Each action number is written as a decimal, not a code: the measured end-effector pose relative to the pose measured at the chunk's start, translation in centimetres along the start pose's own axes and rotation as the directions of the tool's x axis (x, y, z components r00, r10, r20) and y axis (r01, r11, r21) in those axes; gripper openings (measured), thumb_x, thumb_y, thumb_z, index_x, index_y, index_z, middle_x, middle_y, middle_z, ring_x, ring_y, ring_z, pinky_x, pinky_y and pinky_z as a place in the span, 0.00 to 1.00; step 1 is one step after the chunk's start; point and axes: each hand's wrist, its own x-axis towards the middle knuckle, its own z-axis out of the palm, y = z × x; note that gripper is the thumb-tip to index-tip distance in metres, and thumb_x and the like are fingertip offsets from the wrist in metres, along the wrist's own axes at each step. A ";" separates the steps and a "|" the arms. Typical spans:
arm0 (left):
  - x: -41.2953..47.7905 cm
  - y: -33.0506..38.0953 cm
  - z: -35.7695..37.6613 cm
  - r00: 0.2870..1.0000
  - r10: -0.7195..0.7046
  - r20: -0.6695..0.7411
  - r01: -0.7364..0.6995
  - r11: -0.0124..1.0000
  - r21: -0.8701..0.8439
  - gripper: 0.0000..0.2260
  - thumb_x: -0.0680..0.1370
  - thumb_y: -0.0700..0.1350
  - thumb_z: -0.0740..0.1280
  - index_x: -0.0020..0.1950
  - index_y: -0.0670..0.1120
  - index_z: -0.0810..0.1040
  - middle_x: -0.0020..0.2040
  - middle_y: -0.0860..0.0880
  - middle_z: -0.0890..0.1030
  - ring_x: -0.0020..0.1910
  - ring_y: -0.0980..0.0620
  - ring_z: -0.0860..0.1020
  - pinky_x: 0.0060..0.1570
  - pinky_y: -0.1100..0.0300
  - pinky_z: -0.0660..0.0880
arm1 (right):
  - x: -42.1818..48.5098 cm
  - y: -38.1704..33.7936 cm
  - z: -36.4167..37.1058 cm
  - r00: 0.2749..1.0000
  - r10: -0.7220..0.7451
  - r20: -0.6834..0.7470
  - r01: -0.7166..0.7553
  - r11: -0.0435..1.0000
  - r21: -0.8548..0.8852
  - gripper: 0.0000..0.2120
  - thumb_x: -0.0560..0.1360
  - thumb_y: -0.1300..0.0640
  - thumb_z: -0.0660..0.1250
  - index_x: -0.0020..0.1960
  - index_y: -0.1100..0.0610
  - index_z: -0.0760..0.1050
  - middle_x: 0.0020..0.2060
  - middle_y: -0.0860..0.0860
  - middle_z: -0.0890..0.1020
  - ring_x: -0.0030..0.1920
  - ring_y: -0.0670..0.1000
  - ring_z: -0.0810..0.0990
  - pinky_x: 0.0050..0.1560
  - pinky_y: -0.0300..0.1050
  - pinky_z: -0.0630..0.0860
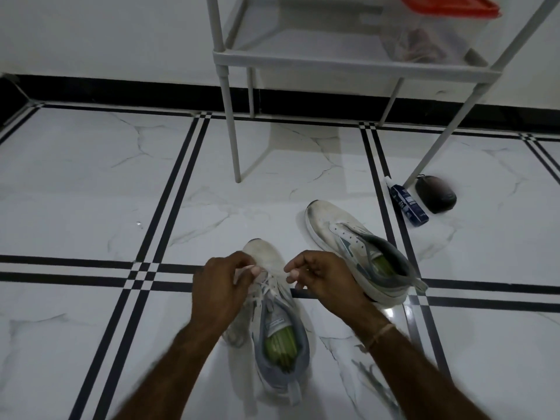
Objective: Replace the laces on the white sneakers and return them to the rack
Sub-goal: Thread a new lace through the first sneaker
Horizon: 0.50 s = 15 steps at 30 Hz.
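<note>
While the nearer sneaker (274, 325) lies on the tiled floor (91, 183) with its toe pointing away from the person, both hands are held over its front part. The left hand (222, 287) has its fingers curled, and thumb and forefinger pinch a white lace (247, 269) just above the eyelets. The right hand (322, 278) is also curled, and its fingertips pinch what looks like the other end of the lace, though this part is blurred. Just to the right, the second sneaker (348, 241) lies tilted on its side, its heel behind the right wrist. The white rack (348, 66) stands further away by the wall, with a red-lidded box (439, 28) on its shelf. Near one rack leg lie a dark blue bottle (409, 204) and a black round thing (435, 194).
</note>
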 end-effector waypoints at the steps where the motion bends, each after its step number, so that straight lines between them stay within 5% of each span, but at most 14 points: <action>1: -0.2 1.0 0.3 0.999 0.028 0.037 -0.026 0.997 -0.066 0.12 0.78 0.59 0.69 0.55 0.54 0.83 0.49 0.60 0.85 0.49 0.60 0.81 0.52 0.58 0.78 | 0.1 0.0 0.4 1.000 0.018 -0.004 -0.017 0.998 0.053 0.02 0.77 0.66 0.71 0.46 0.61 0.81 0.37 0.58 0.85 0.37 0.54 0.81 0.46 0.59 0.85; 4: -0.3 2.9 0.9 0.986 0.031 0.162 0.019 0.954 -0.299 0.09 0.75 0.57 0.72 0.51 0.55 0.85 0.44 0.58 0.86 0.47 0.60 0.83 0.50 0.58 0.80 | 0.1 -0.1 1.3 0.998 0.018 -0.053 -0.012 0.994 0.108 0.02 0.77 0.64 0.72 0.46 0.62 0.80 0.34 0.56 0.83 0.35 0.52 0.81 0.45 0.59 0.83; 9: -0.3 2.0 0.9 0.991 0.008 0.137 0.044 0.926 -0.375 0.04 0.76 0.49 0.74 0.42 0.52 0.85 0.36 0.52 0.85 0.37 0.51 0.83 0.44 0.48 0.81 | -0.6 -0.1 1.8 0.999 -0.012 -0.052 0.018 0.992 0.125 0.01 0.79 0.64 0.70 0.50 0.62 0.80 0.40 0.60 0.86 0.40 0.55 0.85 0.46 0.53 0.84; 15: -0.9 0.0 0.8 0.979 -0.145 0.145 0.189 0.915 -0.358 0.05 0.75 0.44 0.76 0.40 0.49 0.85 0.35 0.50 0.85 0.38 0.48 0.83 0.45 0.52 0.81 | -1.3 1.6 2.2 0.999 -0.006 0.052 0.023 0.944 -0.328 0.18 0.65 0.47 0.83 0.50 0.51 0.82 0.42 0.44 0.83 0.41 0.42 0.80 0.44 0.38 0.80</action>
